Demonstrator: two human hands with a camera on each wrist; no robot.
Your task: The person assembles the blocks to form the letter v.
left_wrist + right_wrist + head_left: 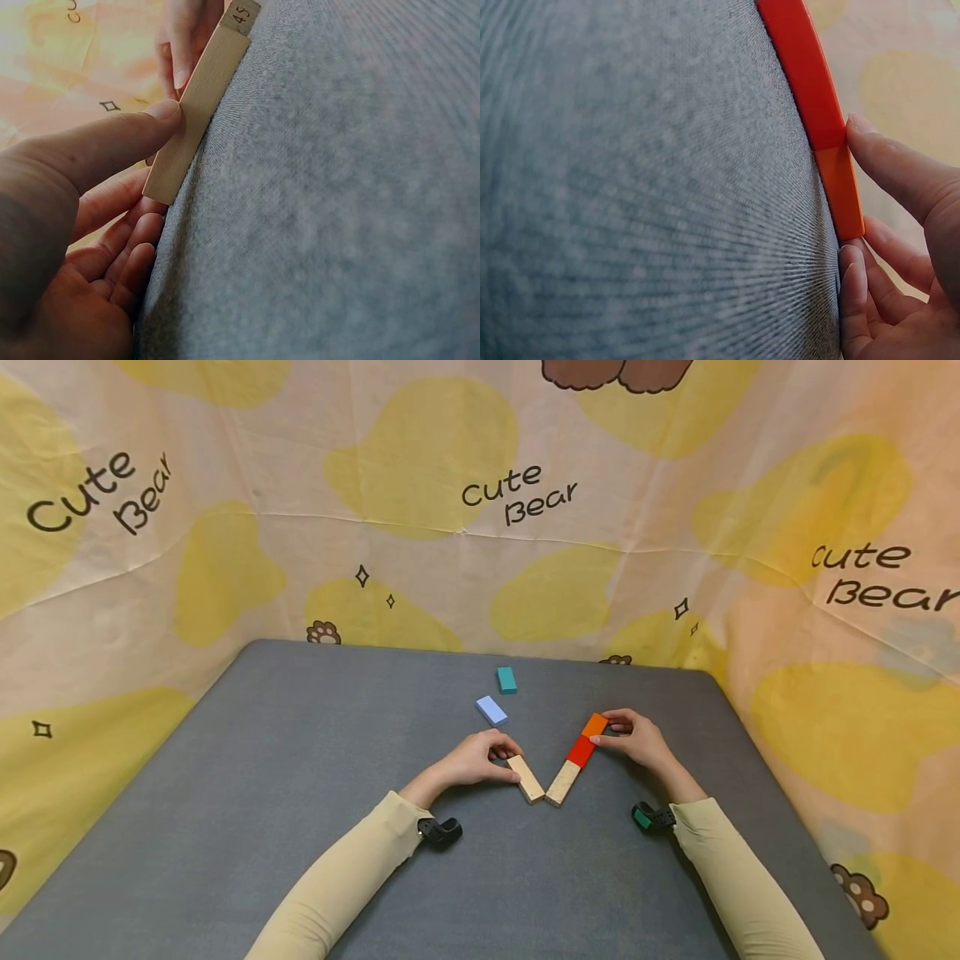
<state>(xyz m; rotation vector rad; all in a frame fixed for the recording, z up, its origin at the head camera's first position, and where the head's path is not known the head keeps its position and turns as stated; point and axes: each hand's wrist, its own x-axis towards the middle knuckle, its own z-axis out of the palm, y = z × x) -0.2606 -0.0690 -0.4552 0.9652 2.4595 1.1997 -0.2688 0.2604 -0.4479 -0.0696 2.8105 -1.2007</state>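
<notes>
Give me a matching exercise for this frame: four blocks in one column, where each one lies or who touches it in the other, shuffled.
Things:
1. teal block
2. light blue block
3. orange block
4. plain wooden block

Places:
A. at the left hand's fingertips
B. far end of the row, at the right hand
C. farthest back on the grey table, untouched
D. loose, just beyond the left hand

Pairs: 1-C, 2-D, 3-B, 4-A
</notes>
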